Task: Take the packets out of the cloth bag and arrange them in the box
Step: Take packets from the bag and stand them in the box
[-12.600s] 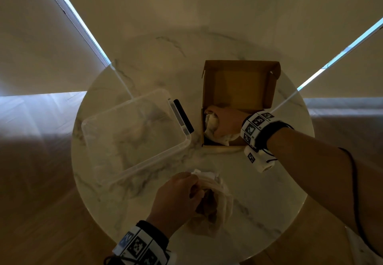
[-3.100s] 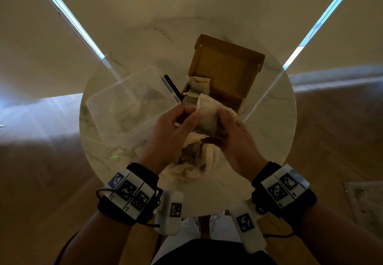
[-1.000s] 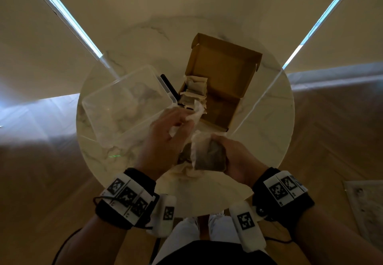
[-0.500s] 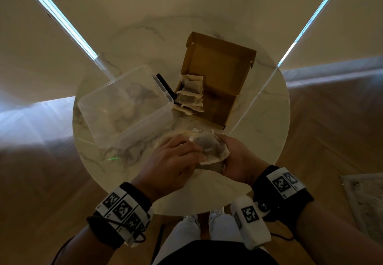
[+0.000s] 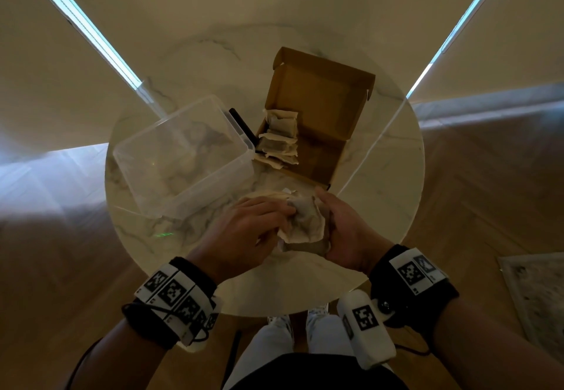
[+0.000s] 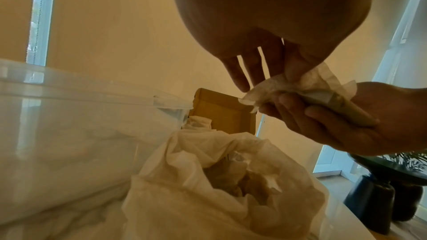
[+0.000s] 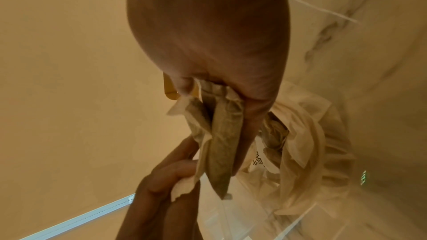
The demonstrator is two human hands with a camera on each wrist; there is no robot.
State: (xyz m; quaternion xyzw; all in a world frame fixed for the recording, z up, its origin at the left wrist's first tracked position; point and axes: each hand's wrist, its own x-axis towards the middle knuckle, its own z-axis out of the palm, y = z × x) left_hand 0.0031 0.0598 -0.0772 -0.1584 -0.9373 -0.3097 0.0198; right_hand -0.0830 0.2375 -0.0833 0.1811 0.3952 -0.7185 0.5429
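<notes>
- Packets (image 5: 305, 224) sit bunched in your right hand (image 5: 345, 234), fingers curled round them, above the cloth bag (image 6: 219, 189) at the near middle of the table (image 5: 381, 176).
- Your left hand (image 5: 244, 231) pinches one packet's edge between thumb and forefinger, other fingers loose.
- Cloth bag lies open below both hands, more packets inside.
- Cardboard box (image 5: 320, 108) stands open at far middle, a row of packets (image 5: 279, 137) along its left side.
- Clear plastic tub (image 5: 183, 157) is just left of the box.
</notes>
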